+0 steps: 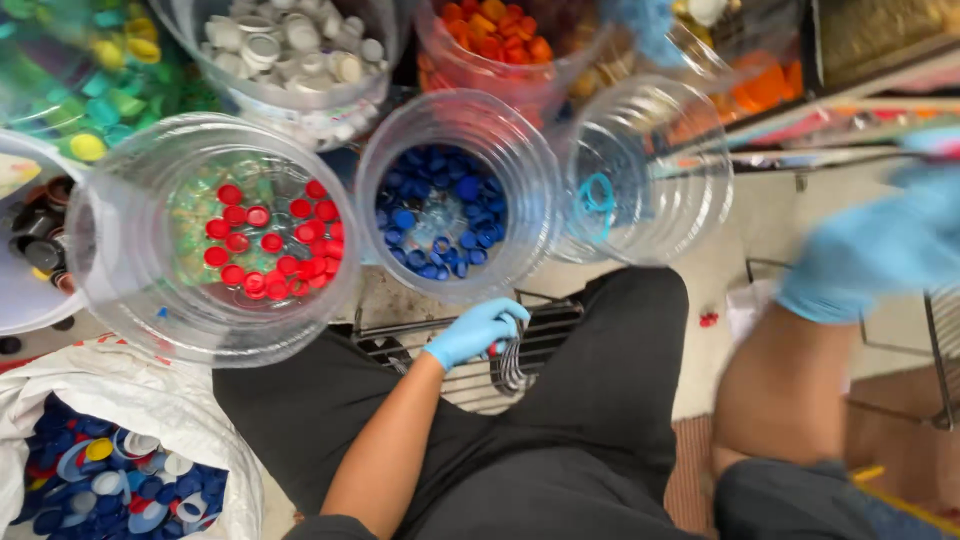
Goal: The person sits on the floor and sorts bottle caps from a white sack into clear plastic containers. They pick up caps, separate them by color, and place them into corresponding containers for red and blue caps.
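Note:
My left hand (478,330), in a light blue glove, hangs with curled fingers over a wire rack (545,335) between my knees; a bit of red shows under its fingers. Just above it stands a clear jar (366,195) of blue caps (440,215). To its left is a wider clear jar (100,290) holding red caps (270,245) and a few green ones. My right hand (880,250), also gloved, is raised at the right edge and blurred by motion. Between it and the blue jar stands a jar (715,150) with only light blue rings (598,200).
Behind stand jars of white caps (290,45), orange caps (495,40) and green and yellow caps (105,85); black caps (40,245) lie at the far left. A white bag (120,400) of mixed caps is at the bottom left. One red cap (708,320) lies on the floor.

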